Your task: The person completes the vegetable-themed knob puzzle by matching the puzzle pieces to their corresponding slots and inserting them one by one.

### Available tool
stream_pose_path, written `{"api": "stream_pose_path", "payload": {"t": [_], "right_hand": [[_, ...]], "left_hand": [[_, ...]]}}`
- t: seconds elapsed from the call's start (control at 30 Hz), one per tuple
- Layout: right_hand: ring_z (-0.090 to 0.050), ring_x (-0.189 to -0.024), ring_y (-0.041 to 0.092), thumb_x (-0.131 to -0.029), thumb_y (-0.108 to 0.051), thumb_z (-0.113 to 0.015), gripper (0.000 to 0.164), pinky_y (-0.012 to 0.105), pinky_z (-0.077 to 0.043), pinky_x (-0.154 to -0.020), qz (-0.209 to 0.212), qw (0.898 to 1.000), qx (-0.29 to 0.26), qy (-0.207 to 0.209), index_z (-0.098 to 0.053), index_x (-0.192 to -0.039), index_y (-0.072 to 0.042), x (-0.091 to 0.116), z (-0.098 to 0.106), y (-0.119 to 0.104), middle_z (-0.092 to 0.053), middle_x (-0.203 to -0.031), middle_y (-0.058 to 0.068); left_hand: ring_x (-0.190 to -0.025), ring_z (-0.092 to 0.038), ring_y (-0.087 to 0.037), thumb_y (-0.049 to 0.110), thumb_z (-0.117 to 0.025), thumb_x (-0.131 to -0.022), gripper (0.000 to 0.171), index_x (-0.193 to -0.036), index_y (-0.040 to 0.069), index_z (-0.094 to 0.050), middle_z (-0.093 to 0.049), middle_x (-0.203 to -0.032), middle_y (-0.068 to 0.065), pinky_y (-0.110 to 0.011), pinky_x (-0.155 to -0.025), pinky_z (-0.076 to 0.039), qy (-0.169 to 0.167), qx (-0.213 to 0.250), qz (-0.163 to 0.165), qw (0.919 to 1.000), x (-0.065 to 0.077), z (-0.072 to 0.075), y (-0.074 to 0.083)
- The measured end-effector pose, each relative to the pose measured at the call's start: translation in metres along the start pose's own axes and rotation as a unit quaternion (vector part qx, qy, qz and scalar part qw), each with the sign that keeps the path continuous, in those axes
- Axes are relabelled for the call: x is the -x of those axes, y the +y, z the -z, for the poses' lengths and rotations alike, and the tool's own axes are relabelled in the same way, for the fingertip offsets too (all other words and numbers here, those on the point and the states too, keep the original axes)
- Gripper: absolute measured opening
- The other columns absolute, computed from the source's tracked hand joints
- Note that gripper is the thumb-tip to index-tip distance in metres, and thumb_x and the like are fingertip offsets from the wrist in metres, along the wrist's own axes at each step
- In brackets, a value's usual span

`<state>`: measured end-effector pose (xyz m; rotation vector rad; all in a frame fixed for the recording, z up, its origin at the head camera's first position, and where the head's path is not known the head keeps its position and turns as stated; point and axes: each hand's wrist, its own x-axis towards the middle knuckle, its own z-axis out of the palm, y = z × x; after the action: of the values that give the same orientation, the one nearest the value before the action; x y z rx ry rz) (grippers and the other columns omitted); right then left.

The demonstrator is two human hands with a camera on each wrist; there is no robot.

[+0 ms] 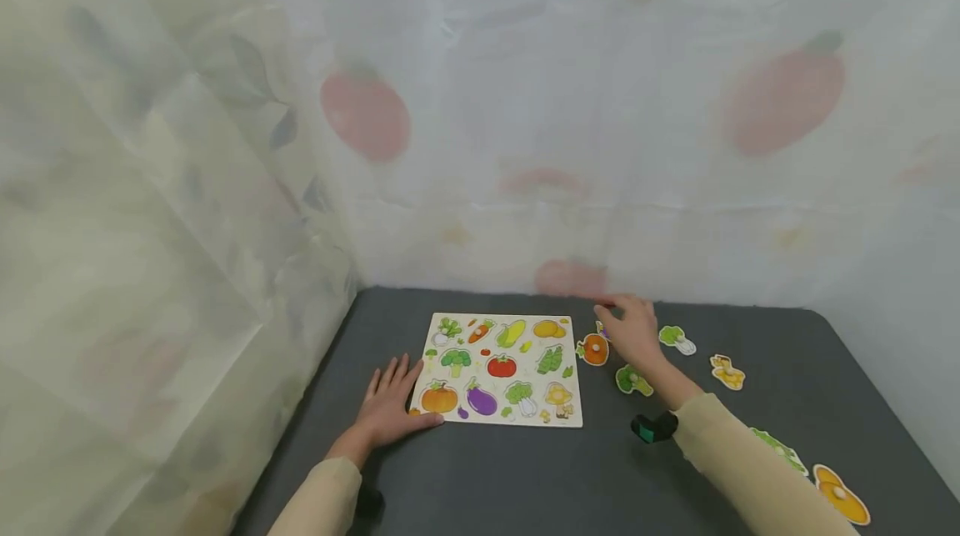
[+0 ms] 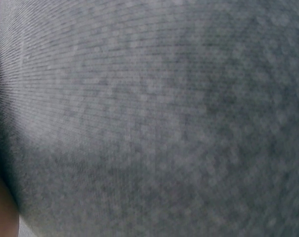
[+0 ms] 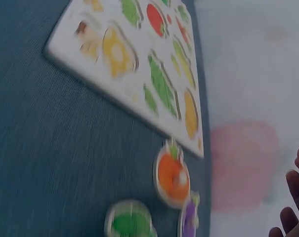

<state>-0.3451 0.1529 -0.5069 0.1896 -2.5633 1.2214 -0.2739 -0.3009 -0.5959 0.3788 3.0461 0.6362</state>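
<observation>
A pale puzzle board (image 1: 538, 416) printed with vegetables lies on the dark table. My left hand (image 1: 392, 405) rests at its left side with fingers spread, the thumb along the front edge. The left wrist view is nearly filled by a blurred grey surface. My right hand (image 1: 636, 332) is raised beyond the board's right side, near the table's back edge, its fingers apart. Beneath it lie an orange pumpkin piece (image 1: 593, 349) and a partly hidden purple eggplant piece (image 3: 189, 220). Fingertips (image 3: 293, 183) show at the right wrist view's edge, with no piece visible at them.
To the right lie a broccoli piece (image 1: 634, 381), a bok choy piece (image 1: 678, 340), a mushroom piece (image 1: 727, 372), a green piece (image 1: 782, 451) partly behind the sleeve, and a yellow-orange piece (image 1: 841, 494). White printed curtains (image 1: 480, 236) hang behind and beside the table.
</observation>
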Motion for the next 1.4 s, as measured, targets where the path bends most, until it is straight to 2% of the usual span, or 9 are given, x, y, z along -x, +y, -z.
{"api": "stream_pose_path", "payload": {"t": [0.17,0.33,0.43,0.57,0.7,0.9,1.17,1.4], "right_hand": [[-0.044,-0.127,0.045,-0.105,-0.023,-0.059,0.034,0.064,-0.032,-0.103,0.008,1.0,-0.002,0.007,-0.069,-0.129,-0.001,0.02,0.041,0.017,-0.066,-0.119,0.02],[-0.052,-0.122,0.045,-0.107,-0.024,-0.058,0.036,0.064,-0.042,-0.093,0.033,0.999,0.014,0.005,-0.068,-0.132,-0.001,0.037,0.075,0.035,-0.065,-0.119,0.021],[-0.054,-0.118,0.044,-0.107,-0.024,-0.058,0.036,0.065,-0.044,-0.092,0.033,0.999,0.029,-0.01,-0.067,-0.133,-0.001,0.045,0.09,0.043,-0.064,-0.121,0.022],[-0.056,-0.114,0.045,-0.104,-0.024,-0.063,0.035,0.065,-0.046,-0.088,0.023,0.996,0.075,-0.039,-0.07,-0.129,0.0,0.058,0.104,0.053,-0.066,-0.119,0.022],[-0.059,-0.109,0.045,-0.099,-0.023,-0.07,0.032,0.063,-0.049,-0.083,0.009,0.991,0.113,-0.064,-0.074,-0.122,-0.001,0.073,0.108,0.065,-0.068,-0.117,0.022],[-0.054,-0.112,0.05,-0.096,-0.025,-0.074,0.031,0.07,-0.041,-0.086,-0.014,0.987,0.139,-0.082,-0.076,-0.119,-0.003,0.091,0.107,0.084,-0.066,-0.121,0.025],[-0.047,-0.112,0.061,-0.087,-0.037,-0.082,0.034,0.077,-0.036,-0.082,-0.033,0.973,0.222,-0.057,-0.081,-0.108,-0.01,0.106,0.101,0.09,-0.066,-0.12,0.028],[-0.047,-0.11,0.058,-0.088,-0.04,-0.08,0.032,0.075,-0.035,-0.082,-0.057,0.97,0.234,-0.045,-0.081,-0.1,-0.011,0.111,0.09,0.094,-0.065,-0.116,0.027]], "left_hand": [[-0.154,-0.009,-0.044,0.083,-0.065,-0.077,0.119,-0.164,0.012,-0.026,-0.017,-0.168,-0.022,-0.065,-0.12,0.001,-0.02,0.0,0.009,0.9997,0.0,0.003,0.002],[-0.155,-0.006,-0.041,0.083,-0.066,-0.076,0.119,-0.165,0.015,-0.024,-0.014,-0.169,-0.018,-0.063,-0.121,0.001,-0.041,-0.008,0.035,0.9985,-0.002,0.004,0.003],[-0.155,-0.007,-0.04,0.082,-0.067,-0.076,0.119,-0.165,0.016,-0.024,-0.015,-0.169,-0.017,-0.063,-0.121,0.0,-0.041,-0.014,0.04,0.9982,-0.003,0.005,0.002],[-0.156,-0.007,-0.039,0.082,-0.066,-0.076,0.119,-0.165,0.018,-0.022,-0.014,-0.17,-0.017,-0.062,-0.121,0.0,-0.047,-0.018,0.042,0.9978,-0.003,0.005,0.001],[-0.156,-0.006,-0.039,0.082,-0.066,-0.076,0.118,-0.165,0.018,-0.022,-0.013,-0.17,-0.016,-0.062,-0.121,0.0,-0.05,-0.016,0.041,0.9978,-0.003,0.005,0.001],[-0.156,-0.005,-0.04,0.083,-0.065,-0.076,0.119,-0.165,0.018,-0.022,-0.013,-0.17,-0.017,-0.063,-0.121,0.001,-0.05,-0.016,0.037,0.9979,-0.004,0.006,0.001],[-0.155,-0.006,-0.043,0.084,-0.064,-0.076,0.12,-0.165,0.015,-0.023,-0.014,-0.169,-0.02,-0.063,-0.12,0.003,-0.03,0.002,0.02,0.9994,-0.004,0.0,-0.004],[-0.154,-0.008,-0.045,0.081,-0.067,-0.076,0.119,-0.164,0.012,-0.027,-0.017,-0.168,-0.023,-0.065,-0.12,0.002,-0.021,0.014,0.014,0.9996,-0.003,0.002,-0.001]]}}
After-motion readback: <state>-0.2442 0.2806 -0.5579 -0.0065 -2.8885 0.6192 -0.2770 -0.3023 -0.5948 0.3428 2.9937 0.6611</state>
